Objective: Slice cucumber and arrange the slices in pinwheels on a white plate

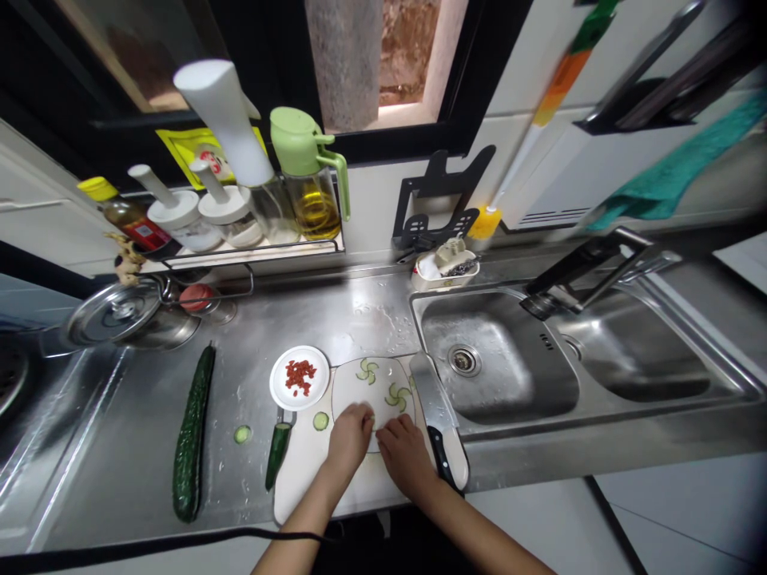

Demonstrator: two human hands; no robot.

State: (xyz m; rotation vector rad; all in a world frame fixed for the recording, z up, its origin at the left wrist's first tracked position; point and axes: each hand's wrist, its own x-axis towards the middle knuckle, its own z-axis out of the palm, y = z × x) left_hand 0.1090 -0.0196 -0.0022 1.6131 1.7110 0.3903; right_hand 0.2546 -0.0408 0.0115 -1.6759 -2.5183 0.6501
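My left hand and my right hand meet at the near edge of an oval white plate on a pale cutting board. Both have fingers curled in a pinch over small cucumber pieces at the plate's rim; what they grip is mostly hidden. Two pinwheel arrangements of cucumber slices lie on the plate. A loose cucumber slice sits on the board left of my left hand. A cleaver lies on the board's right side, handle toward me.
A small white dish of red bits, a cucumber piece, a whole cucumber and a stray slice lie left on the steel counter. Double sink right. Pot lid and oil bottles at back.
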